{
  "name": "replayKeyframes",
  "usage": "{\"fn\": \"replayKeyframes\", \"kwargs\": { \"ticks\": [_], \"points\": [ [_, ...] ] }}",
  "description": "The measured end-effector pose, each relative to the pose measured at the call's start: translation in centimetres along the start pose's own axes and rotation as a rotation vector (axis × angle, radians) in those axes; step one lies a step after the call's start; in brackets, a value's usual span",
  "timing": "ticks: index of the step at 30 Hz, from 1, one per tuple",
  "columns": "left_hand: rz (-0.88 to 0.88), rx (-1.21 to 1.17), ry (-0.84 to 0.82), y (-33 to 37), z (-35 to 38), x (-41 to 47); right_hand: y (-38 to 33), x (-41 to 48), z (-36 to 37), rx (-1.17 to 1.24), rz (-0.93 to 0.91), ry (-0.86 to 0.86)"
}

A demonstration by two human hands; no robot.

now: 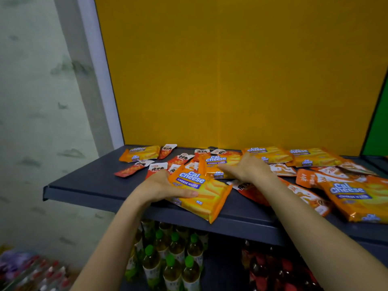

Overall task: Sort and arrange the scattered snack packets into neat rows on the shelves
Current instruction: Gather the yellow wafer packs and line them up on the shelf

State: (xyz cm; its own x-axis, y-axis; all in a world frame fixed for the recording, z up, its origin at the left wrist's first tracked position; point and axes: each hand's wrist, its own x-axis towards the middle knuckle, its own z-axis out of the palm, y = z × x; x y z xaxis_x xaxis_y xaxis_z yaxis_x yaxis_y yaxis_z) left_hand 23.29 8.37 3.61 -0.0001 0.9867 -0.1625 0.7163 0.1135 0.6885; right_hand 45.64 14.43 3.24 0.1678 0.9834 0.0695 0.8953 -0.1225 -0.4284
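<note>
A dark grey shelf (88, 183) carries scattered snack packets. My left hand (161, 187) grips an orange Cal Cheese wafer packet (207, 198) that overhangs the shelf's front edge. My right hand (245, 168) rests on a second Cal Cheese packet (214, 162) further back, fingers curled on its near edge. More Cal Cheese packets lie at the back left (140, 153), back right (270, 154) and front right (354, 198). Small red-and-white sachets (134, 169) lie mixed among them.
A yellow back panel (231, 70) rises behind the shelf, with a green panel (378, 131) at the right. Below the shelf stand green-capped bottles (174, 261) and red-labelled bottles (273, 269). A pale wall (37, 122) is at the left.
</note>
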Motion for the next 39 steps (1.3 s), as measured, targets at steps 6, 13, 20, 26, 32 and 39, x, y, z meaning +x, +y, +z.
{"fn": "replayKeyframes", "kwargs": {
  "ticks": [6, 13, 20, 26, 32, 39],
  "points": [
    [0.103, -0.325, 0.055, -2.9, -2.3, 0.8, -0.8, 0.9, 0.9, 0.198, 0.080, -0.032],
    [0.126, -0.798, 0.146, -5.4, -3.7, 2.1, -1.3, 0.9, 0.2, 0.334, 0.127, 0.041],
    [0.152, -1.116, 0.101, -6.4, -3.8, 3.0, -1.2, -0.2, 1.3, 0.651, 0.088, 0.265],
    [0.207, -1.184, 0.068, -3.4, -2.5, 3.7, 1.2, -3.9, -1.7, 0.882, 0.101, 0.407],
    [0.303, -1.243, -0.069, 4.1, 1.8, 2.7, 7.8, -9.2, -7.2, 0.945, 0.111, 0.599],
    [0.424, -1.181, -0.273, 13.7, 11.8, -1.4, 19.3, -17.2, -12.3, 0.959, 0.228, 0.757]
  ]
}}
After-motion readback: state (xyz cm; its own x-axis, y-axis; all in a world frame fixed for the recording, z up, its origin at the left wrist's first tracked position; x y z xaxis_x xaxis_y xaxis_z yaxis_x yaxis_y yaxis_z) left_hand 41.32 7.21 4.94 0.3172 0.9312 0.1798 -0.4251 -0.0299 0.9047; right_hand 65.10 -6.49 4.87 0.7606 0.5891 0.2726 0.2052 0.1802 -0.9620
